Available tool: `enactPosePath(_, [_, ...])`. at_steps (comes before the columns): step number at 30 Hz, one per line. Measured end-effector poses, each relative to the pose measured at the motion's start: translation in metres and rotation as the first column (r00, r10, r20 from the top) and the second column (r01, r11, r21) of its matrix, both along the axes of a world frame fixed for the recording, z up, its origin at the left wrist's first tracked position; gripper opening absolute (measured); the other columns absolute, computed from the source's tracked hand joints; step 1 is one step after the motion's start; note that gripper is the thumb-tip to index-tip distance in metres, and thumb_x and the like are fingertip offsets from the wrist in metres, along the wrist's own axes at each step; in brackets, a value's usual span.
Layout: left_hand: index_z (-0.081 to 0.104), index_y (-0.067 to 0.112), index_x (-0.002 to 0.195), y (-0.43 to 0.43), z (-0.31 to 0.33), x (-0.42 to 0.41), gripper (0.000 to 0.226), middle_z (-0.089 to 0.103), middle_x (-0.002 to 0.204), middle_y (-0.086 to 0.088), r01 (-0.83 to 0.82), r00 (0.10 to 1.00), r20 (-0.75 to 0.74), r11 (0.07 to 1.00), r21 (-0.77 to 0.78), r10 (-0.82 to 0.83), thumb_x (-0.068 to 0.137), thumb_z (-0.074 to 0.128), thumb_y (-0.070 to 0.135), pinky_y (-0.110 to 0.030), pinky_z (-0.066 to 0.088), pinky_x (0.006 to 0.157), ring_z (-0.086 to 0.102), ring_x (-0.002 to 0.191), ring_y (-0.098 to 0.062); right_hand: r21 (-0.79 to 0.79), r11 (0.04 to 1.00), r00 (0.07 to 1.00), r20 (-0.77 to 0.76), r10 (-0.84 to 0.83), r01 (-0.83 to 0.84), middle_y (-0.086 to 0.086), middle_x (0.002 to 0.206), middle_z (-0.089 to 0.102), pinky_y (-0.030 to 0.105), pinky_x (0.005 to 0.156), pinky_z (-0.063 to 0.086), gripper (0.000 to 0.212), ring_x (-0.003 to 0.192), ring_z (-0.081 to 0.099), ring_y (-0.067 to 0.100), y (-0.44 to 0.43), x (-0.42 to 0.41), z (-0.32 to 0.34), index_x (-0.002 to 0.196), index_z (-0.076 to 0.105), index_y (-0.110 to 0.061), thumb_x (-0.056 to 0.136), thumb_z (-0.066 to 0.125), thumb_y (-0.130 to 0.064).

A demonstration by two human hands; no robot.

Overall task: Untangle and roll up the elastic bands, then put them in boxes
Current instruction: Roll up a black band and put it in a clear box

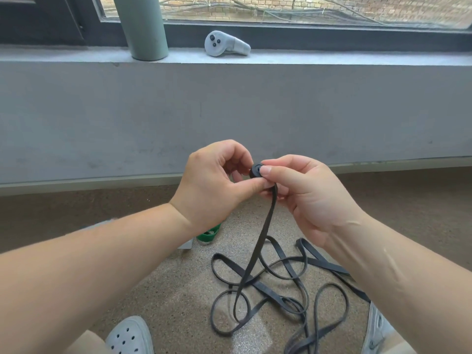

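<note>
Right grip [309,198] pinches the small black coil [255,171] of elastic band, with the thumb laid over its near face. The left grip [214,185] curls in from the left and sets its thumb under the coil's lower edge. Both are clasped on the coil, which is held in mid-air above the floor [166,290].

The unrolled tail [264,233] hangs from the coil's underside. Its long axis runs down and toward the near side, leaning slightly left, and it ends in the loose loops [281,290] sprawled on the floor. The slack therefore lies below and nearer than both grips, roughly centred between the forearms.

The coil's flat face appears turned toward the viewer, so its winding axis points near-far. I judge the next turn must draw the tail upward, and the crossed loops could snag as it does.
</note>
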State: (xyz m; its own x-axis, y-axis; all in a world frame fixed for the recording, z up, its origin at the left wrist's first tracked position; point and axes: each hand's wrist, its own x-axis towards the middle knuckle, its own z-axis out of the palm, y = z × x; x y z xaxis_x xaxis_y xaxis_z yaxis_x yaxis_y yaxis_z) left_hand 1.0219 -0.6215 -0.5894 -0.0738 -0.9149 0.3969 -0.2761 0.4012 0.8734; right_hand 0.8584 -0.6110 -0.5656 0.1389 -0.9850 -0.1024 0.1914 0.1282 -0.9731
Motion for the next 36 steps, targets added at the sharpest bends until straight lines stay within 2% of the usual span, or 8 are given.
enactPosePath(3, [0.066,0.013,0.078,-0.001,0.008,0.003,0.027,0.067,0.068,0.005,0.087,0.996,0.001,0.991,0.103,-0.087,0.067,0.089,0.023,-0.027,0.049,0.059,0.057,0.06,-0.011,-0.048,0.998,0.997,-0.069,-0.038,0.035,-0.001,0.063,0.067,0.028,0.065,0.039,0.014,0.057,0.056,0.01,-0.003,-0.003,0.0,0.077,0.073,-0.011,0.084,0.071,0.002])
enactPosePath(7, [0.071,0.004,0.085,-0.006,0.019,0.011,0.006,0.07,0.07,-0.009,0.17,0.982,-0.124,0.953,0.251,-0.142,0.084,0.077,0.007,-0.027,0.05,0.059,0.063,0.063,-0.016,-0.092,0.996,0.994,-0.111,0.001,-0.011,0.008,0.075,0.073,0.025,0.065,0.046,0.018,0.069,0.067,0.02,-0.006,-0.008,0.002,0.078,0.076,-0.014,0.084,0.072,0.002])
enactPosePath(12, [0.072,0.006,0.107,-0.007,0.027,0.015,0.027,0.07,0.076,-0.015,0.256,0.963,-0.172,0.895,0.366,-0.206,0.084,0.072,-0.007,-0.028,0.053,0.062,0.066,0.071,-0.021,-0.171,0.982,0.973,-0.227,0.041,-0.082,0.016,0.081,0.074,0.033,0.071,0.049,0.013,0.072,0.067,0.021,-0.007,-0.011,0.002,0.083,0.076,-0.011,0.083,0.075,0.002])
enactPosePath(17, [0.074,0.003,0.097,-0.004,0.029,0.012,0.023,0.07,0.074,-0.013,0.292,0.951,-0.212,0.887,0.358,-0.227,0.081,0.071,-0.013,-0.028,0.056,0.065,0.065,0.072,-0.026,-0.195,0.978,0.979,-0.203,0.033,-0.073,0.015,0.075,0.074,0.027,0.066,0.056,0.01,0.067,0.07,0.021,-0.007,-0.01,0.002,0.086,0.068,-0.005,0.084,0.075,0.002])
enactPosePath(21, [0.071,0.003,0.101,-0.002,0.029,0.008,0.026,0.065,0.073,-0.009,0.266,0.941,-0.294,0.901,0.343,-0.166,0.083,0.069,-0.015,-0.027,0.058,0.064,0.067,0.066,-0.022,-0.141,0.99,0.996,-0.082,0.02,-0.031,0.021,0.081,0.075,0.04,0.074,0.062,0.007,0.074,0.073,0.031,-0.006,-0.007,0.0,0.081,0.068,-0.003,0.085,0.072,0.001])
enactPosePath(28, [0.064,0.008,0.08,0.002,0.026,0.003,0.024,0.069,0.072,-0.01,0.216,0.904,-0.425,0.912,0.35,-0.051,0.079,0.071,-0.015,-0.024,0.05,0.055,0.065,0.06,-0.019,-0.112,0.993,0.999,0.024,0.023,-0.02,0.016,0.088,0.077,0.031,0.069,0.058,0.011,0.08,0.075,0.025,0.0,-0.004,0.0,0.089,0.072,-0.005,0.084,0.069,0.004])
enactPosePath(33, [0.057,0.014,0.066,0.003,0.027,0.001,0.033,0.069,0.074,-0.012,0.254,0.871,-0.49,0.892,0.373,-0.043,0.072,0.077,-0.012,-0.026,0.051,0.057,0.065,0.06,-0.023,-0.155,0.985,0.997,0.016,-0.069,0.071,0.012,0.083,0.076,0.031,0.069,0.058,0.01,0.078,0.073,0.025,0.002,0.0,-0.002,0.087,0.075,-0.007,0.082,0.074,0.001])
enactPosePath(36, [0.062,0.015,0.061,0.001,0.03,0.003,0.023,0.069,0.074,-0.013,0.26,0.875,-0.482,0.88,0.397,-0.042,0.065,0.075,-0.003,-0.027,0.053,0.057,0.067,0.06,-0.024,-0.168,0.983,0.997,-0.028,-0.076,0.07,0.014,0.085,0.077,0.029,0.068,0.056,0.009,0.079,0.073,0.025,0.001,0.0,-0.001,0.088,0.075,-0.007,0.082,0.075,0.0])
